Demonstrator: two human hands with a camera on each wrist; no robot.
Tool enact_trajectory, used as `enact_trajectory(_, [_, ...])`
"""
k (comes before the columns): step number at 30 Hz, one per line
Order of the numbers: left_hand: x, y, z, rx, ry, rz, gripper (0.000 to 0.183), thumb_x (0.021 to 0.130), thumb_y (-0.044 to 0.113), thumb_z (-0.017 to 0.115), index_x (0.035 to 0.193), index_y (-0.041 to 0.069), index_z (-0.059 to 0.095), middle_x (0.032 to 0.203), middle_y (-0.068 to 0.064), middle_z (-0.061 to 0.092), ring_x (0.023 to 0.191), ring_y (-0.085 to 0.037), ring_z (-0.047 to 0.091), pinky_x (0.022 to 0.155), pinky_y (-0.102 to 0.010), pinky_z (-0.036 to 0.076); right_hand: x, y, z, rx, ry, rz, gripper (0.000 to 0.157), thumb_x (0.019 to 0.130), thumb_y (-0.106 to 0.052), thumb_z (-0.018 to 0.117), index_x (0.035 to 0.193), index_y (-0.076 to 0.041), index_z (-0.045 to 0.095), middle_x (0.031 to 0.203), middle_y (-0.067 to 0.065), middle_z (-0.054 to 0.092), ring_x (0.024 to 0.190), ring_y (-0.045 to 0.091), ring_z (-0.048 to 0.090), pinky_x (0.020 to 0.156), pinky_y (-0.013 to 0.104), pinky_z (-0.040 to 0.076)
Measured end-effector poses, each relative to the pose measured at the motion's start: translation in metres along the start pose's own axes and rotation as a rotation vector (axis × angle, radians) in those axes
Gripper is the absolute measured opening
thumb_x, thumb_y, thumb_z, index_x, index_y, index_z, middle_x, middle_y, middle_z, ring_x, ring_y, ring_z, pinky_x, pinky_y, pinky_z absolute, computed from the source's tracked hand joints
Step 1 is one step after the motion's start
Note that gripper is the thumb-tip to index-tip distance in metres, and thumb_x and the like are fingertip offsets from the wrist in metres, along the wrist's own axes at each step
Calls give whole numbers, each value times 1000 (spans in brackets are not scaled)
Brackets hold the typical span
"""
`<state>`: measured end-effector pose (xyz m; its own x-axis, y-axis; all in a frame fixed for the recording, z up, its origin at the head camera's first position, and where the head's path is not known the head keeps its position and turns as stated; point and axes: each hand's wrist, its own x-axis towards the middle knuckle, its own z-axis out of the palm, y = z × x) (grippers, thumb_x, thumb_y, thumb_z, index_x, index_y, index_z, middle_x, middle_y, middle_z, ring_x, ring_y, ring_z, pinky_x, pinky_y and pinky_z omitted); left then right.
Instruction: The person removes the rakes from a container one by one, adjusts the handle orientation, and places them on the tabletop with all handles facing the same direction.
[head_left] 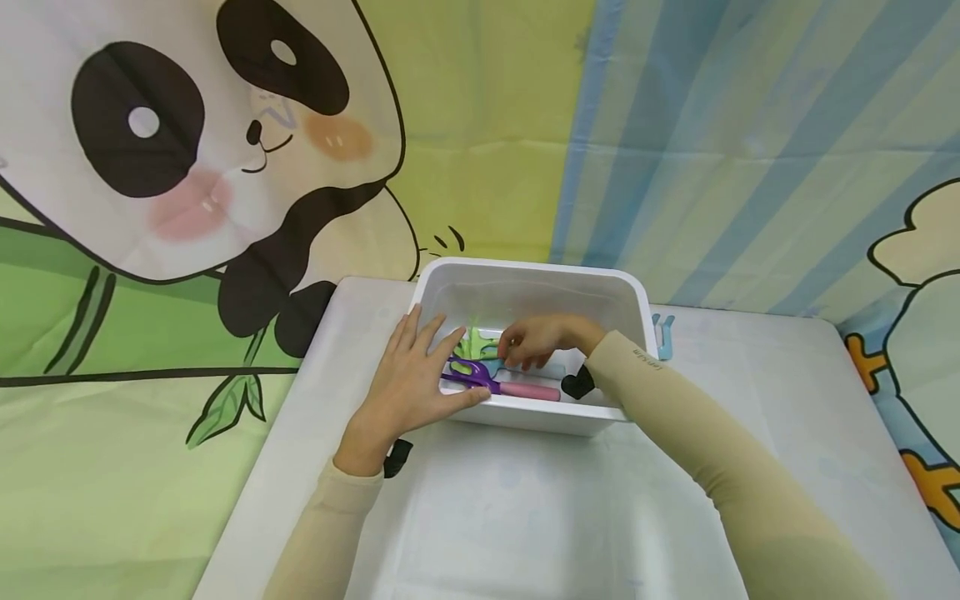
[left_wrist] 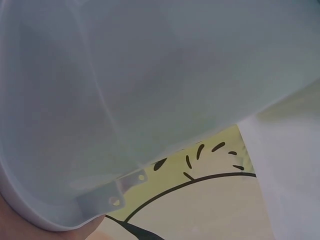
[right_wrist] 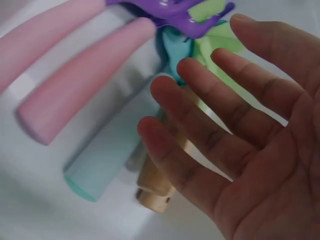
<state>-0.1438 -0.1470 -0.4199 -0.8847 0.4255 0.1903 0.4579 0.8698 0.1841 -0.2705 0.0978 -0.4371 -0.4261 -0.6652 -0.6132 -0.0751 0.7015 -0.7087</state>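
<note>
A white plastic bin [head_left: 532,268] holds several small hand tools. My left hand [head_left: 411,379] lies across its front left corner with fingers spread and the thumb along the front rim. Inside the bin, my right hand [head_left: 546,335] hovers over the tools, its fingers loosely bent and nothing visibly held. Below it lie purple rake-like heads [head_left: 472,374] with pink handles [right_wrist: 90,80]. Beside them are a light blue handle [right_wrist: 112,142] with a teal head, a wooden handle [right_wrist: 159,175], and a lime-green toothed piece [head_left: 476,343], partly hidden by the right hand's fingers in the right wrist view.
The bin stands on a white-covered table [head_left: 517,517], near its back edge. A light blue pronged piece [head_left: 664,337] sits just outside the bin's right wall. Behind rises a printed cloth backdrop [head_left: 487,125] with a panda.
</note>
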Motion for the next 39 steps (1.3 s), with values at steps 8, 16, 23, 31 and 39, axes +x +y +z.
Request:
enact_trajectory(8, [1,-1,1,7,12,10,100,80,88,40,150,16,49,156,-19,36,150,-43,4,121,-49,1,8,9,9,-121,-112,102,39,92,-23,68,129,-12,61,127,7,51,105,21,57,94,46,51])
enact_trajectory(16, [-2,-1,0,4,22,14,100,80,87,42,148,15,51,155,-19,37,150,-44,6,120,-51,3,18,12,17,-185,-148,111,43,92,-23,70,132,-11,60,126,7,54,99,18,58,92,44,53])
enact_trajectory(23, [-1,-1,1,10,36,24,100,80,88,40,147,14,52,154,-20,40,149,-44,7,120,-51,5,22,9,22,-182,-226,121,41,96,-21,65,134,-10,57,122,5,54,99,18,57,94,44,51])
enact_trajectory(31, [-1,-2,1,13,53,22,100,80,88,41,146,13,53,153,-20,41,149,-44,9,120,-53,8,25,11,24,-112,-246,160,26,96,-12,64,121,-11,61,101,8,60,86,19,60,85,41,56])
enact_trajectory(39, [-1,-2,3,5,63,34,101,80,88,41,146,13,53,152,-21,42,149,-45,9,120,-52,7,20,7,23,-95,-208,200,22,96,-7,62,117,-13,60,104,9,57,85,21,59,72,40,58])
